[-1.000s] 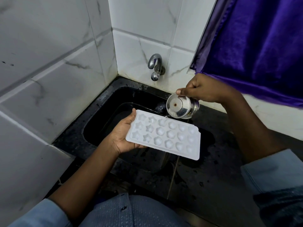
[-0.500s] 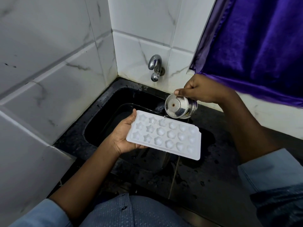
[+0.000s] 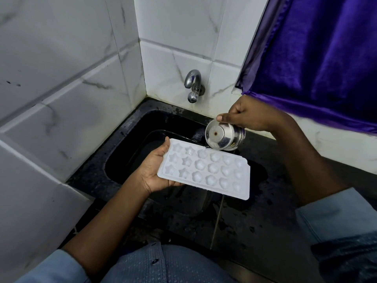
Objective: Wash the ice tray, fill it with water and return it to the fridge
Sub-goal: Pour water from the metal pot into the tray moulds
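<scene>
Ice tray [image 3: 206,170] sits level above the black sink [image 3: 122,152], your left hand [image 3: 155,170] clamped on its left end. Right hand [image 3: 246,117], fingers wrapped round a tipped steel cup [image 3: 223,136], pours a thin stream into a far-row mould. Step: filling. Next, likely shift the pour along each row, tray kept flat

Black stone counter [image 3: 251,225], wet, speckled with droplets, across lower centre and right of frame; black sink [image 3: 130,148] sunk into it at centre left; thin pale seam down counter at lower centre; white marbled tiles [image 3: 67,111] bordering at left and back
</scene>
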`<state>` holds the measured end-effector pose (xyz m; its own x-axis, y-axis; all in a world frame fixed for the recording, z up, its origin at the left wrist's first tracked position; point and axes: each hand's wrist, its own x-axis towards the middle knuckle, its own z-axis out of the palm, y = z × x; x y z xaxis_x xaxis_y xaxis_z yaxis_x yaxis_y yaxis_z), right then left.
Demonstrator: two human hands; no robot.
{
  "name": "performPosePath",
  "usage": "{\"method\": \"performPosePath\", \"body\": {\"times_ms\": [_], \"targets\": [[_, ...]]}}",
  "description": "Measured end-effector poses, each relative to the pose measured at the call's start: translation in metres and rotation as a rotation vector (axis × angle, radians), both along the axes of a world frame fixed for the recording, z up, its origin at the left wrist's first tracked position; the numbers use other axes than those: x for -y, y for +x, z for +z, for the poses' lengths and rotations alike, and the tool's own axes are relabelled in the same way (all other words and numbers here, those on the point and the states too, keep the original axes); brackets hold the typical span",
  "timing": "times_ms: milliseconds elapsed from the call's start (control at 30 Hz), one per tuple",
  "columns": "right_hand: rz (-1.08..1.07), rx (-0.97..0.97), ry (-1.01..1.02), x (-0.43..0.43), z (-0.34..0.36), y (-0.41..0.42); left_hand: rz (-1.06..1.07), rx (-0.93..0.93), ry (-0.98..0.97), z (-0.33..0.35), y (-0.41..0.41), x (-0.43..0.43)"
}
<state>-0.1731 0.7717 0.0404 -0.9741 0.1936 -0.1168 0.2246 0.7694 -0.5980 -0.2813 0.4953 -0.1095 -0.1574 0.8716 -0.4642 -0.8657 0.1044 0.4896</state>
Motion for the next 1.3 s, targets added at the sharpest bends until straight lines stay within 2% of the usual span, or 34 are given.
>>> {"method": "performPosePath", "body": {"times_ms": [1300], "targets": [[-0.017,-0.01,0.121,-0.007,0.014,0.012,-0.004,0.018,0.041,-0.005,-0.015,0.01]]}}
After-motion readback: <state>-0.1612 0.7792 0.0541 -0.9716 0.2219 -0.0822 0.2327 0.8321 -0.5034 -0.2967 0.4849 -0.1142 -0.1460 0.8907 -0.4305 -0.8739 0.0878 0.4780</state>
